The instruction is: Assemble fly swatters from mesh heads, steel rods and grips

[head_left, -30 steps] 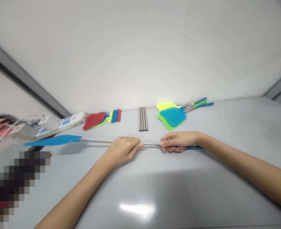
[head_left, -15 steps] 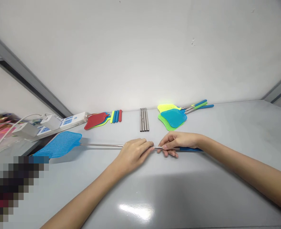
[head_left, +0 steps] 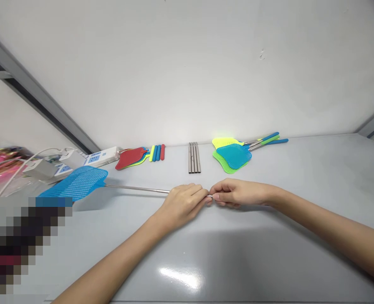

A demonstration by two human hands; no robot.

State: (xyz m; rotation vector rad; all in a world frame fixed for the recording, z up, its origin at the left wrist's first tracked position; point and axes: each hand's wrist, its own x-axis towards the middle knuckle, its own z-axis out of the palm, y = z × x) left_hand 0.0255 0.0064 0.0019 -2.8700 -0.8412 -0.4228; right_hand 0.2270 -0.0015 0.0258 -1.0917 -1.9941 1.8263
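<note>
A blue fly swatter (head_left: 87,179) stretches across the front of the table, its mesh head at the left and its thin telescopic metal rod running right. My left hand (head_left: 184,203) is closed around the rod from above. Close beside it, my right hand (head_left: 239,192) pinches the rod between thumb and fingers, with only a short bit of metal showing between the hands. The far end of the rod and any grip on it are hidden by my right hand and wrist.
Along the wall lie flat swatter heads with a red one (head_left: 131,158) on top, several coloured handle grips (head_left: 156,153), several metal tubes (head_left: 194,158) and a pile of assembled fly swatters (head_left: 234,156). A power strip (head_left: 102,156) with plugged-in adapters lies at the left.
My right hand has slid left along the rod, closer to my left hand. The blue grip seen earlier under my right wrist is now hidden. The mesh head has shifted slightly up and left.
</note>
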